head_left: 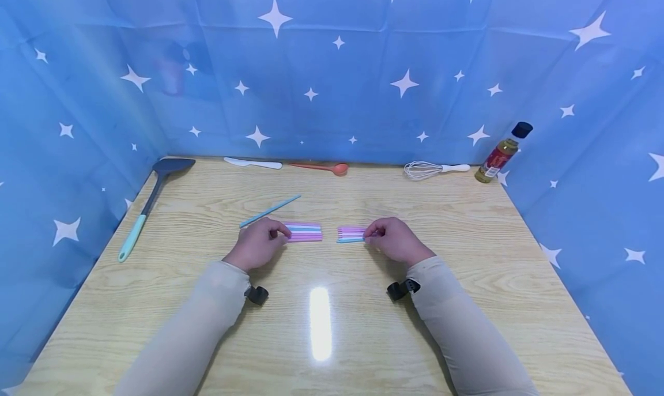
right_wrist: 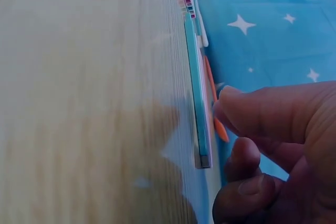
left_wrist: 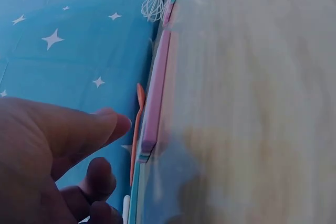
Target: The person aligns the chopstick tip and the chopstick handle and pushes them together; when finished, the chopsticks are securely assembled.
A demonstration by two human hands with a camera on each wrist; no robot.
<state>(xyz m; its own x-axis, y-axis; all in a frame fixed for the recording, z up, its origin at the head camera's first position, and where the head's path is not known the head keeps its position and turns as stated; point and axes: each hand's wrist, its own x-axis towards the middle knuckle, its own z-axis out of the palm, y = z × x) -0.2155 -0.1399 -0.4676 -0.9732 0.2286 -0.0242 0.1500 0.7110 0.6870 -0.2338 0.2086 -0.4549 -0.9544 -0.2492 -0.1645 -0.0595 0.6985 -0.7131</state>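
Note:
Side by side lies a row of thin straight pink, white and blue sticks (head_left: 307, 232), with my left hand (head_left: 258, 241) just over its left end. A second row of similar sticks (head_left: 350, 234) lies to the right across a small gap. Its right end is hidden behind my right hand (head_left: 391, 238). In the left wrist view the thumb and fingers (left_wrist: 107, 124) are loosely bent close above a pink stick (left_wrist: 156, 93), gripping nothing. Likewise, the right thumb (right_wrist: 262, 109) is close above a blue stick (right_wrist: 195, 87), with bent fingers and nothing held.
A single blue stick (head_left: 271, 210) lies slanted behind the left row. Along the back are a white knife (head_left: 252, 163), an orange spoon (head_left: 339, 169), a whisk (head_left: 436, 169) and a bottle (head_left: 498, 157). A spatula (head_left: 150, 203) lies at the left edge.

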